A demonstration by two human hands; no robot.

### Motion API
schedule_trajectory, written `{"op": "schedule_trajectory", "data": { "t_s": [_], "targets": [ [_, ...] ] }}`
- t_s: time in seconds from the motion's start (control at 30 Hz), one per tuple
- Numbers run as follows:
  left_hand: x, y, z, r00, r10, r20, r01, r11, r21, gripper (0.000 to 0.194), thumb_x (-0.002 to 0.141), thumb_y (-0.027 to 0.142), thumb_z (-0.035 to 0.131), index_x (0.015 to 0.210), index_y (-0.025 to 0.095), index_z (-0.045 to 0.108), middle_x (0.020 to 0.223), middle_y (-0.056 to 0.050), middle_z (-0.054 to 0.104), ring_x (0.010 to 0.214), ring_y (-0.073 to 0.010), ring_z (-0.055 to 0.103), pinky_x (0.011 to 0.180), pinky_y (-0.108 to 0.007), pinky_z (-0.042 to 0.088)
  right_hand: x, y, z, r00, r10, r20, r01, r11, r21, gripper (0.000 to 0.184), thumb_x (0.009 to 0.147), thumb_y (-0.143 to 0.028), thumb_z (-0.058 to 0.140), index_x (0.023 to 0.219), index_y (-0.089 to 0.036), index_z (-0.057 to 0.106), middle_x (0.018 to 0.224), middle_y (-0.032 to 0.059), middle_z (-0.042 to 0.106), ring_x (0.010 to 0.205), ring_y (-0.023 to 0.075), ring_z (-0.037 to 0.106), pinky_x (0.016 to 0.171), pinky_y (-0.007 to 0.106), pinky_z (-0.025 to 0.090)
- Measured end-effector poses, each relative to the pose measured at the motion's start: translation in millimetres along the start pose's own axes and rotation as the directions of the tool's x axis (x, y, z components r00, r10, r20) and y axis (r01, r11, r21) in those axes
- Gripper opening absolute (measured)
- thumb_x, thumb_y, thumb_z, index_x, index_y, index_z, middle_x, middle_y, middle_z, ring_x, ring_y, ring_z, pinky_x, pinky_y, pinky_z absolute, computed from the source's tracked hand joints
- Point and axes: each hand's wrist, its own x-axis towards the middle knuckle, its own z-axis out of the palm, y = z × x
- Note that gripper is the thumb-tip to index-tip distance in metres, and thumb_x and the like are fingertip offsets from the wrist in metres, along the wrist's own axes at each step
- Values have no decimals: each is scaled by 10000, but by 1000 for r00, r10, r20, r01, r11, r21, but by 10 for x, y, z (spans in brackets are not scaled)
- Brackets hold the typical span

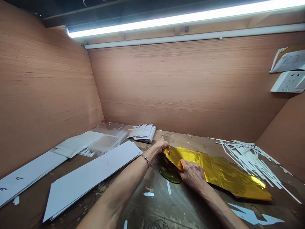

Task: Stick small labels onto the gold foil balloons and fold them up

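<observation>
Gold foil sheet [224, 178] (light, limp, slippery; hold by edges) is pinched by left hand [160, 147] and right hand [193, 175].

Two bare arms are in view, both reaching forward from the observer's position. The left hand [161, 146] is extended furthest, its fingers [166, 145] curled downward and closed together at the tips. The left wrist [146, 159] sits behind those fingers, slightly bent, with the left forearm [124, 184] running back and down from it. The right hand [193, 175] lies just below and to the right of the left fingers, back uppermost. Its thumb [182, 164] is raised and points toward the left fingertips, near but not touching them. The remaining right fingers are hidden from this position. The right forearm [221, 206] trails behind them, toward the lower right.
</observation>
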Motion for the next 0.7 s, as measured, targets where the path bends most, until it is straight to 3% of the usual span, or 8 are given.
{"op": "schedule_trajectory", "data": {
  "t_s": [0.13,0.3,0.47,0.57,0.7],
  "targets": [
    [-112,268,64,988,-123,90,126,992,-23,87,575,97,599,556,90,515,381,-37,501,453,-233,569,491,-396,486,-20,-18,23,997,31,-72,-30,999,21,313,774,-468,398,830,-180,508,758,69,621,728,205,567,643,282,336],
    [-303,461,170,987,-53,155,71,991,-113,247,653,336,585,612,99,528,369,-31,484,439,-238,559,487,-430,483,29,-61,55,984,168,-63,-168,986,6,277,809,-354,362,844,-150,545,675,92,626,665,213,591,595,284,355],
    [-395,324,159,970,88,228,-33,971,-235,663,620,745,323,661,115,526,432,-40,499,442,-212,556,457,-386,478,112,15,-92,954,298,19,-299,951,81,347,824,-300,300,787,-151,611,651,114,639,615,206,607,525,268,354],
    [-468,163,182,961,169,219,-113,963,-247,662,576,742,406,757,121,546,532,-29,538,448,-170,548,456,-339,481,147,99,-157,951,303,56,-308,945,115,400,828,-386,292,783,-179,630,689,110,653,658,206,611,543,265,362],
    [-629,75,295,952,222,210,-197,971,-134,578,518,619,602,818,125,575,565,-32,564,442,-153,530,420,-279,455,155,147,-187,946,308,101,-319,942,106,368,808,-383,330,816,-190,643,712,106,656,681,202,605,551,257,361]
  ]
}}
